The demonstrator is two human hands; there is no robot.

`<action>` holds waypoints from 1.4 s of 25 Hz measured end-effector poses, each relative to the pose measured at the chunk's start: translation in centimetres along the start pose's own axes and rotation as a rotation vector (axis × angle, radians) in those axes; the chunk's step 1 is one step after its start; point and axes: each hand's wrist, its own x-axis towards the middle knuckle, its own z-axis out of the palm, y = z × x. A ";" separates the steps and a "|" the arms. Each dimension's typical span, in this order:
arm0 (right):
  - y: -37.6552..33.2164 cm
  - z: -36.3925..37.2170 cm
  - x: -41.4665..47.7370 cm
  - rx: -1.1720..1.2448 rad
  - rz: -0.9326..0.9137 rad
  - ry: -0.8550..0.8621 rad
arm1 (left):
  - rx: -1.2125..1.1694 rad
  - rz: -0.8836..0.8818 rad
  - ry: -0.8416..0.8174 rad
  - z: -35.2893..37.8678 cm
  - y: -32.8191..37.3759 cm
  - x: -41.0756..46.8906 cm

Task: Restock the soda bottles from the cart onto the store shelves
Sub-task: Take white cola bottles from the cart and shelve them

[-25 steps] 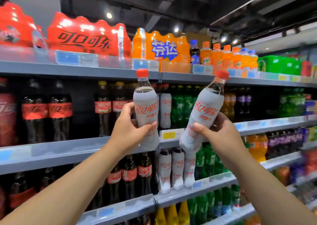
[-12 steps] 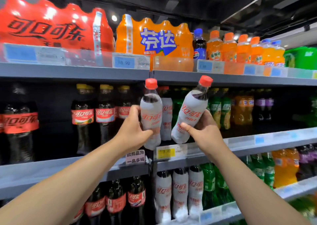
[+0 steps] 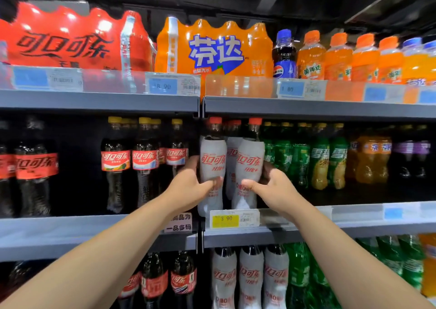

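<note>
Left forearm: bare, rising from 7 o'clock toward the centre.
Right forearm: bare, rising from 5 o'clock toward the centre.
Left hand: fingers curled round the left white-sleeved plastic cola bottle with a red cap, thumb across its front, gripping its lower half.
Right hand: thumb pressed to the front of the right white-sleeved plastic cola bottle with a red cap, fingers behind it, gripping.
Held bottles: both upright, side by side at centre, bases at the front edge of the grey metal middle shelf, just above the yellow price tag.
9 o'clock: dark cola bottles with red labels and yellow caps.
3 o'clock: green plastic soda bottles.
12 o'clock, farthest: orange shrink-wrapped multipack on the top shelf.
</note>
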 end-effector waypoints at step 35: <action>1.9 1.4 2.4 -0.065 -0.221 0.026 | 0.311 0.157 0.117 0.5 -1.7 -0.1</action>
